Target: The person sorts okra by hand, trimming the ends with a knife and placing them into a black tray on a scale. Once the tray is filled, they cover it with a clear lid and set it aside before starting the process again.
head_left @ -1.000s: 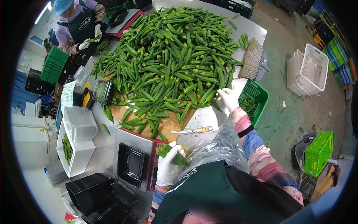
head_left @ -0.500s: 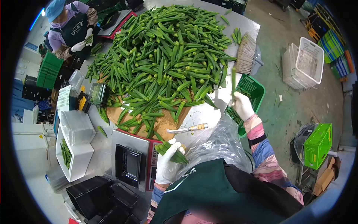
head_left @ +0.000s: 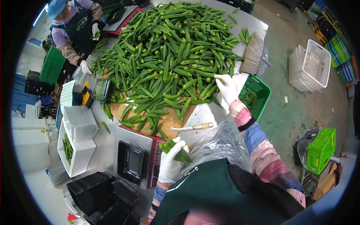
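Note:
My left hand, in a white glove, is closed round a small bunch of okra just beside the red-edged scale. My gloved right hand reaches over the right edge of the big okra pile. Its fingers are apart, and I see nothing between them. Below the pile, a knife with a wooden handle lies on the table near a brown board. A black tray rests on the scale.
A green basket with okra stands right of the table, below a brush. White bins and black trays are at left. Clear plastic covers my front. A co-worker stands at the upper left.
My right hand has moved up and left from beside the green basket to the pile; the single okra it held is gone. A co-worker's hand has moved down towards the clear boxes.

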A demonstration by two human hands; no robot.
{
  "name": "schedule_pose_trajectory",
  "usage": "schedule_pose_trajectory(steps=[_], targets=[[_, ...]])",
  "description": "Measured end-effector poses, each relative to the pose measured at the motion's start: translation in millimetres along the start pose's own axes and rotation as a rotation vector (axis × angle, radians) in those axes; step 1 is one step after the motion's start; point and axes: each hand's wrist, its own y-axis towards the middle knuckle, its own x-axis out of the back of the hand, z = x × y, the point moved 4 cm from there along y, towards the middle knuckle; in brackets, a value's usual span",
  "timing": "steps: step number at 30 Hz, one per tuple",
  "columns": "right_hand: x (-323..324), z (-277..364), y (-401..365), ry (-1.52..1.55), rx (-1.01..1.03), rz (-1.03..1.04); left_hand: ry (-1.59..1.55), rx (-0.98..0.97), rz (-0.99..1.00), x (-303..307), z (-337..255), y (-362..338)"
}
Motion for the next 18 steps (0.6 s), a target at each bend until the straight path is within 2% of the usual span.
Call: schedule_pose_trajectory(steps=[2,4,5,9,12,16,18], targets=[[-15.1,15.6,16.5,-0.027,0.047,0.007,-0.008,-0.007,-0.012,1.5,-1.2,-0.2],[-28.4,27.8,32.1,-0.180,0.133,0.009,-0.018,-0.010,-0.016,4.1,-1.3,-0.1],[-31.1,37.6,35.7,-0.206,0.279,-0.024,-0.022,-0.010,-0.012,5.5,-0.6,0.4],[-45.5,36.9,42.5,-0.699,0.276,0.134,-0.044,-0.004,-0.008,8.7,2.1,4.3],[-46.8,25.3,41.5,-0.690,0.342,0.101,-0.036,-0.021,-0.010,7.4,-0.5,2.3],[-36.2,19.1,36.9,-0.587,0.332,0.197,-0.041,-0.005,-0.043,8.4,-2.1,3.1],[-37.8,21.6,34.0,-0.592,0.382,0.170,-0.014,0.001,-0.020,9.3,-0.4,5.7]])
